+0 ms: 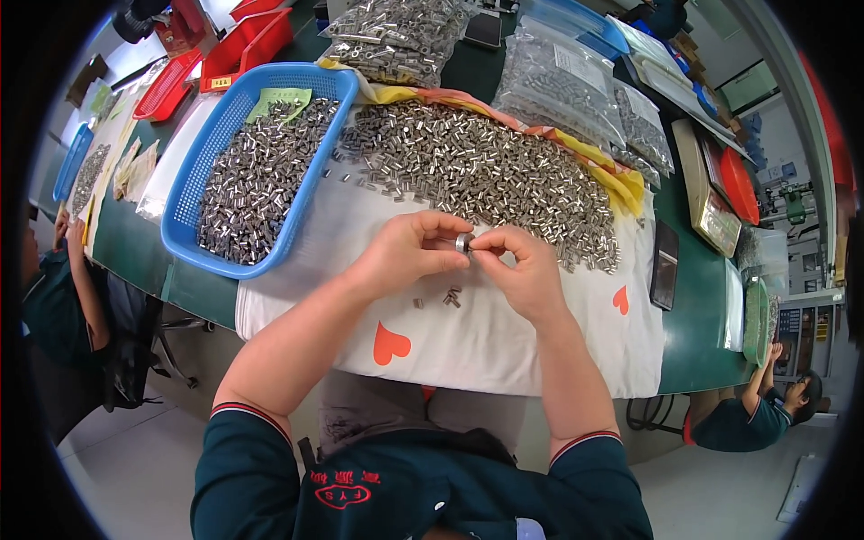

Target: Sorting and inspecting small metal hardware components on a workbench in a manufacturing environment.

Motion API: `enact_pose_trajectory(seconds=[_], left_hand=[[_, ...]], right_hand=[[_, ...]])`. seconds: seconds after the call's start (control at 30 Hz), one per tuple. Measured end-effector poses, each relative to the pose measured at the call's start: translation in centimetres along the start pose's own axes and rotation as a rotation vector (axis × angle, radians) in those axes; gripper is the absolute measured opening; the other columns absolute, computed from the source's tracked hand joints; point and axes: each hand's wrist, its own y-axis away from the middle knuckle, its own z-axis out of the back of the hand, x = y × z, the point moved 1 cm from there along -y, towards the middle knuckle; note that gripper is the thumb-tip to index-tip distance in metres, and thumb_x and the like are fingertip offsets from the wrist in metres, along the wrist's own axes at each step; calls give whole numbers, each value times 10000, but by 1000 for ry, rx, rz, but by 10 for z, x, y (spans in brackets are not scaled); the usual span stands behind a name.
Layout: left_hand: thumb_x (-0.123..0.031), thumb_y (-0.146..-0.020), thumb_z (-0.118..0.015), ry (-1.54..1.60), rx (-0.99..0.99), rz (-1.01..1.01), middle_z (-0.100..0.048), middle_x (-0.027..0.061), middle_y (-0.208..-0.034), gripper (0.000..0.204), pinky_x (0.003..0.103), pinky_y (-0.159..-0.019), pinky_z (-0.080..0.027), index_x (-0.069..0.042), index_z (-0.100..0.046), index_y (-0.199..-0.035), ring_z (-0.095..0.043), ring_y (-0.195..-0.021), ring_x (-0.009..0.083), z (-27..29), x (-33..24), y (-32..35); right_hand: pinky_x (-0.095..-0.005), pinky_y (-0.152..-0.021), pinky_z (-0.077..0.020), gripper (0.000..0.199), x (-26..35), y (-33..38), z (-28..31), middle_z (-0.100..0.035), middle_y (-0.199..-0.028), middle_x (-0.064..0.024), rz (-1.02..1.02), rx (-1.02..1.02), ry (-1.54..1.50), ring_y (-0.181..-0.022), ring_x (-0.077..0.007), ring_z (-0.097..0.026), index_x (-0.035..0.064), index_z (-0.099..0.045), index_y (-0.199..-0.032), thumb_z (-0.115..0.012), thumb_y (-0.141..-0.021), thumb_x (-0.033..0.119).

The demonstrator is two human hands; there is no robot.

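My left hand (405, 255) pinches a small round metal ring (463, 243) between thumb and fingertips, above a white cloth (504, 360) with red hearts. My right hand (525, 270) meets it from the other side, thumb and forefinger closed together at the ring's edge. Whatever those right fingertips hold is too small to make out. Just below the hands lie a few loose short metal sleeves (453, 295). Beyond them spreads a wide heap of similar metal sleeves (504, 171). A blue plastic basket (245, 269) to the left holds many more, with a green slip on top.
Clear bags of metal parts (396, 40) and a large plastic bag (558, 81) stand behind the heap, bordered by a rolled yellow-orange cloth (621, 184). A dark phone (664, 265) lies at right. Red bins (247, 49) stand far left. Co-workers sit at both sides.
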Motion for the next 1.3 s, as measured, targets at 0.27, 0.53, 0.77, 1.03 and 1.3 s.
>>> enact_pose_trajectory(seconds=[0.27, 0.53, 0.77, 1.03, 1.3], left_hand=[[-30, -739, -668, -22, -20, -12, -617, 47, -873, 356, 203, -694, -477, 21, -554, -1073, -576, -790, 77, 1, 4, 0], [-47, -718, -694, -121, -49, -1, -615, 26, -858, 370, 200, -689, -473, 7, -574, -1065, -566, -778, 64, 1, 0, 2], [-52, -717, -696, -73, 34, 14, -615, 36, -883, 360, 210, -711, -479, 2, -582, -1054, -568, -799, 71, -2, 2, 4], [-78, -698, -711, -431, 205, -32, -631, 23, -843, 343, 225, -692, -474, -42, -607, -1023, -566, -755, 71, -11, -6, 9], [-70, -707, -705, -283, 111, 14, -612, 21, -811, 338, 220, -689, -471, -24, -600, -1026, -552, -732, 66, -9, -5, 5]], right_hand=[[-237, -587, -437, 100, 1, 3, -3, -606, -741, -43, 88, -49, 133, -660, -114, -558, 20, -621, -810, -608, -713, 0], [-240, -602, -446, 92, 2, 3, -3, -615, -745, -40, 171, -72, 229, -677, -116, -574, 10, -613, -804, -626, -714, 21], [-230, -633, -442, 105, 1, 0, 10, -614, -761, -22, -110, 67, 40, -681, -105, -561, 12, -613, -811, -639, -718, 53], [-343, -668, -430, 86, -25, -7, 20, -558, -743, -60, 102, -136, 627, -719, -224, -538, 66, -622, -781, -615, -701, 98], [-356, -734, -383, 68, -25, -11, 4, -524, -776, -33, 142, -139, 815, -805, -215, -505, 106, -627, -763, -610, -697, 105]])
